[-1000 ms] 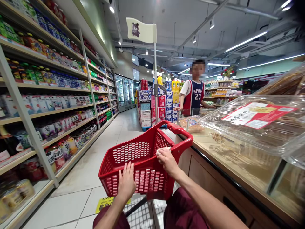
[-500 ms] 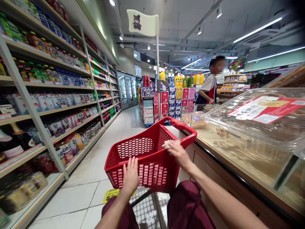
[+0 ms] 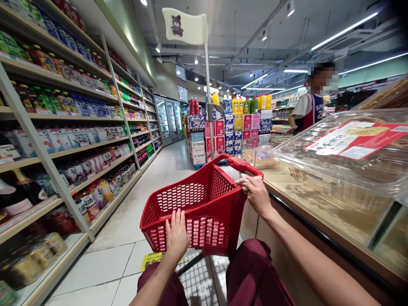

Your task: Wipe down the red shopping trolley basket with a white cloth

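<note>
A red plastic shopping cart basket (image 3: 207, 236) with perforated walls stands in front of my knees, its handle (image 3: 245, 165) at the far right. My left hand (image 3: 177, 231) rests on the near wall, fingers stretched out and flat, holding nothing. My right hand (image 3: 256, 193) is at the base of the handle, fingers curled around a small crumpled white tissue (image 3: 242, 177). Whether those fingers also grip the handle is hard to tell. A pole (image 3: 208, 80) with a cream bear flag (image 3: 185, 26) rises behind the basket. The part of the basket's inside that shows holds nothing.
Drink shelves (image 3: 76, 146) line the left side. A wooden counter (image 3: 298, 204) with clear food boxes (image 3: 344, 148) runs close on the right. Stacked drink cartons (image 3: 219, 136) stand ahead, glass-door fridges (image 3: 168, 119) beyond. A person (image 3: 312, 100) is behind the counter's far end.
My right hand has moved right and up along the basket's rim to the handle, with the white tissue. My left hand stays on the wall. The person ahead has moved right.
</note>
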Tool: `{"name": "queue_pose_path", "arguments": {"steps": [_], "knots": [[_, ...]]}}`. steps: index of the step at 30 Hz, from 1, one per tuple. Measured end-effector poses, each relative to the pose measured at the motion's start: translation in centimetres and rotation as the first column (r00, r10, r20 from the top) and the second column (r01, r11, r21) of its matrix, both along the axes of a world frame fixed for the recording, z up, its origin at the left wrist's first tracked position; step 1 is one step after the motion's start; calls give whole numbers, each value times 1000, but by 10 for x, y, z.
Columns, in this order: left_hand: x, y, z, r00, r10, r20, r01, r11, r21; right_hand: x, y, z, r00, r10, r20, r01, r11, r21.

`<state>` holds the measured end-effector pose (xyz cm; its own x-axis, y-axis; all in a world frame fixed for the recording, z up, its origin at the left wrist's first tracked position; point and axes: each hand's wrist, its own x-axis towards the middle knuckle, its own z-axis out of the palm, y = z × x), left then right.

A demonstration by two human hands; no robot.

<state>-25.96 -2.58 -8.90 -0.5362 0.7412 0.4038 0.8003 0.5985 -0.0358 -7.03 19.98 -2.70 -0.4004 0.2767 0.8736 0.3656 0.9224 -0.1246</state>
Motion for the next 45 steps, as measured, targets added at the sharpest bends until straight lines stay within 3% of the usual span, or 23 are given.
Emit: {"name": "queue_pose_path", "arguments": {"steps": [2,7,13,15,17,20,23,25,26,27,28,30,32,33,35,37,39,42,45], "knots": [[1,1,-1,1000,14,8,-14,1000,2,-9,-8,-5,1000,-6,14,6,1000,8],[-4,-2,-2,999,-33,-12,33,999,-31,-50,-45,-25,964,157,215,-170,984,46],[-3,-4,0,998,-34,57,34,999,3,-5,-12,-5,996,-43,74,44,999,-9],[0,-4,6,992,-31,125,30,999,14,-16,-20,-5,995,13,99,-8,999,-49],[5,0,15,978,-35,205,25,998,49,-42,-41,-9,974,162,158,-141,981,-132],[19,19,31,939,-201,279,134,961,243,-79,-72,-13,935,347,71,-292,868,-401],[27,43,44,819,-497,288,333,820,467,-88,-84,-11,889,432,-152,-420,633,-650],[20,51,52,732,-585,349,361,768,530,-78,-80,-7,838,489,-242,-498,505,-705],[13,51,55,720,-578,384,327,770,548,-70,-75,-4,828,493,-269,-519,491,-700],[5,50,58,736,-541,406,261,781,568,-62,-69,0,835,470,-284,-523,521,-674],[-3,48,60,775,-478,413,172,788,591,-54,-62,4,860,419,-292,-503,595,-627],[-10,49,60,862,-323,392,0,771,636,-41,-46,10,924,255,-285,-368,795,-482],[0,58,54,903,-268,336,-6,774,633,-34,-34,11,973,114,-199,-176,927,-331],[10,66,50,902,-324,286,99,799,593,-32,-30,8,991,76,-114,-104,960,-258],[32,81,42,861,-460,217,328,828,454,-32,-27,1,996,43,76,-33,991,-132],[41,84,37,859,-442,257,330,863,382,-33,-27,-6,978,29,204,-21,999,-44],[30,68,33,867,-386,314,276,898,342,-33,-27,-11,968,19,249,-19,1000,-4],[-10,22,27,898,-291,330,178,926,334,-33,-27,-13,969,24,245,-28,999,15],[-54,-20,26,972,-72,225,-39,891,452,-34,-27,-14,979,31,203,-34,999,9]]}}
